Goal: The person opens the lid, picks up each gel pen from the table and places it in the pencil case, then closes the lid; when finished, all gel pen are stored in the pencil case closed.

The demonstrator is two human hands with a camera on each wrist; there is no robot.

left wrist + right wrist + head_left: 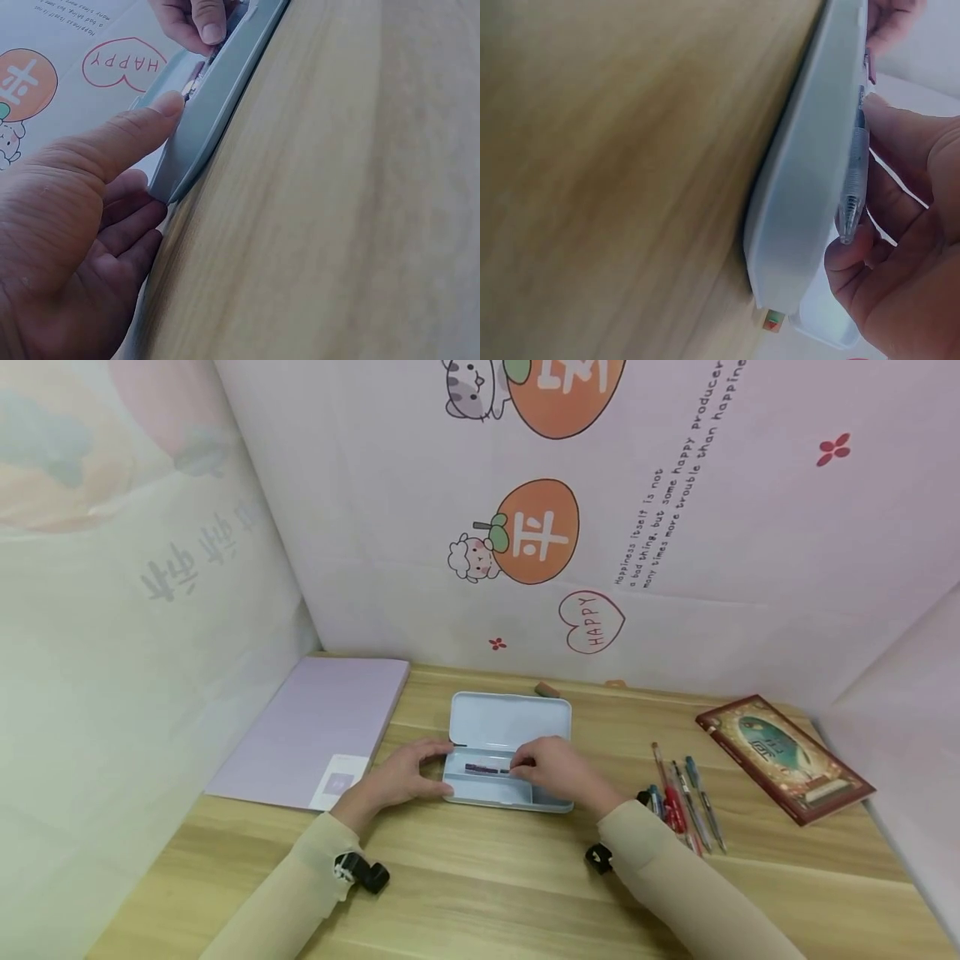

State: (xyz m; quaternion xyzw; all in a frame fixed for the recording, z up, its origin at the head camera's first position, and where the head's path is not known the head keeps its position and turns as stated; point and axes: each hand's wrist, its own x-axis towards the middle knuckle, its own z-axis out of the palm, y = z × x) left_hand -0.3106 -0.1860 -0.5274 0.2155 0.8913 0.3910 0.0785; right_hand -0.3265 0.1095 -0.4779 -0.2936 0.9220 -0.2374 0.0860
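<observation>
A pale blue pencil case [491, 791] lies on the table with its lid [510, 718] raised behind it. My left hand [401, 774] grips the case's left end; in the left wrist view its thumb [135, 139] is on the upper edge and fingers are against the outside. My right hand [558, 770] is over the right part of the case. In the right wrist view it pinches a clear-barrelled pen [853, 187] along the case's edge. A short dark purple item [480, 768] shows in the back compartment; its kind is unclear.
Several pens [686, 806] lie to the right, partly behind the right sleeve. Farther right is a brown-bordered book [783, 758]. A large lilac folder [318, 718] lies left. Behind the case is a small eraser-like block [547, 690], near the printed wall covering [420, 543].
</observation>
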